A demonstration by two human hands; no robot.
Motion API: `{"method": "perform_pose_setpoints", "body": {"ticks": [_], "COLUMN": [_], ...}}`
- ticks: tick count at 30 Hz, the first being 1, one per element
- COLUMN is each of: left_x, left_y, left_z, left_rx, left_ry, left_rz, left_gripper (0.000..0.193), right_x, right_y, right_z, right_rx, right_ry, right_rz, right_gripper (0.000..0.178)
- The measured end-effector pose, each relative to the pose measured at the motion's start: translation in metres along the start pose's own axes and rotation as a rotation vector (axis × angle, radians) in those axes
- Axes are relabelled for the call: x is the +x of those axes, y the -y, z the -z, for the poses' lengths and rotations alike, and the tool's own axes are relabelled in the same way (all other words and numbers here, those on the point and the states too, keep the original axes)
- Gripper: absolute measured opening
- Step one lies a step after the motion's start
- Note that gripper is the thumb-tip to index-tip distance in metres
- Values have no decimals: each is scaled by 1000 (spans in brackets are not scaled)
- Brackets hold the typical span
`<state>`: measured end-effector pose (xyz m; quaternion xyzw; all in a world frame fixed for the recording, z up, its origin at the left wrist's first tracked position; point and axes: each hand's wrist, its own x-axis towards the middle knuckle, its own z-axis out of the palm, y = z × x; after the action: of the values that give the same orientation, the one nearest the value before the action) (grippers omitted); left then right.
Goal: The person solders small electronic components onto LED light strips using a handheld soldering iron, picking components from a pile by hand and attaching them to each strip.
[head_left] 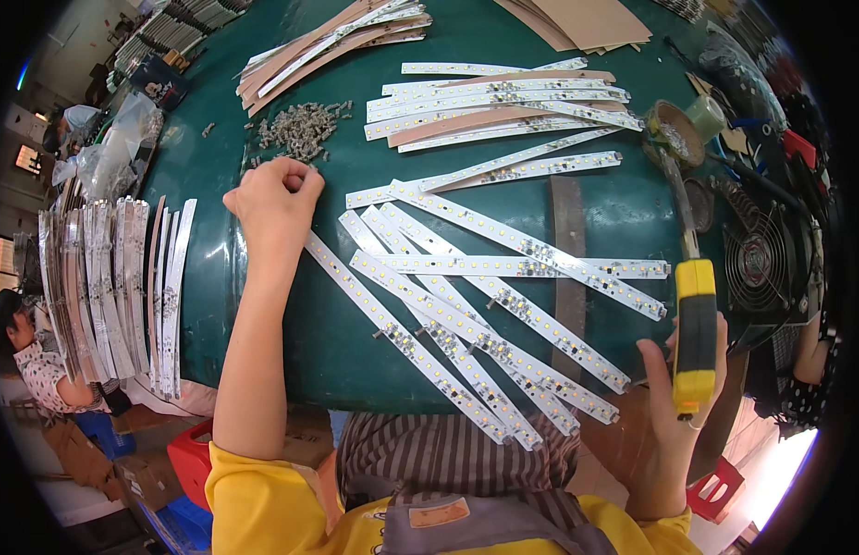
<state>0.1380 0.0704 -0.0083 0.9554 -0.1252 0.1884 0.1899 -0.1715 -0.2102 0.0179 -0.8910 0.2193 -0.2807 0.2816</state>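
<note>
My left hand (276,202) is closed, fingertips pinched just below a heap of small grey-brown components (305,131); whatever it may pinch is hidden. My right hand (674,407) grips the yellow and black handle of a soldering iron (696,338). The iron's metal shaft points away from me, toward a round dish (674,129) of pale bits. Between my hands, white LED strips (406,338) lie fanned and overlapping on the green table (235,314). Small components stick out from the edges of several strips. The nearest strip's upper end lies beside my left wrist.
More strips (494,97), layered with brown card, lie at the far middle, another stack (332,46) beyond the components. Strips stand in a row (110,287) along the left edge. A black fan (758,264) is at right. Another person (55,365) sits at far left.
</note>
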Motion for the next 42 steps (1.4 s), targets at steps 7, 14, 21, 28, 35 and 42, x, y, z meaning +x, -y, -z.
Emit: {"method": "perform_pose_setpoints", "body": {"ticks": [7, 14, 21, 28, 35, 42], "left_x": [-3, 2, -8, -20, -59, -109], "left_y": [-14, -28, -34, -32, -97, -132], "left_z": [10, 17, 12, 13, 48, 38], "left_rx": [-76, -190, -84, -211, -435, -645], "left_ry": [105, 219, 161, 136, 377, 479], "left_rz": [-189, 61, 77, -62, -4, -204], "left_gripper": [13, 20, 21, 14, 14, 18], "right_x": [6, 11, 35, 43, 53, 57], "right_y": [-1, 4, 6, 7, 12, 19], "right_z": [-1, -4, -14, -28, -29, -24], "right_rx": [8, 52, -131, -158, -243, -282], "right_ry": [0, -32, 59, 86, 82, 188], "right_rz": [22, -53, 145, 229, 252, 280], "right_gripper": [39, 40, 53, 56, 56, 49]}}
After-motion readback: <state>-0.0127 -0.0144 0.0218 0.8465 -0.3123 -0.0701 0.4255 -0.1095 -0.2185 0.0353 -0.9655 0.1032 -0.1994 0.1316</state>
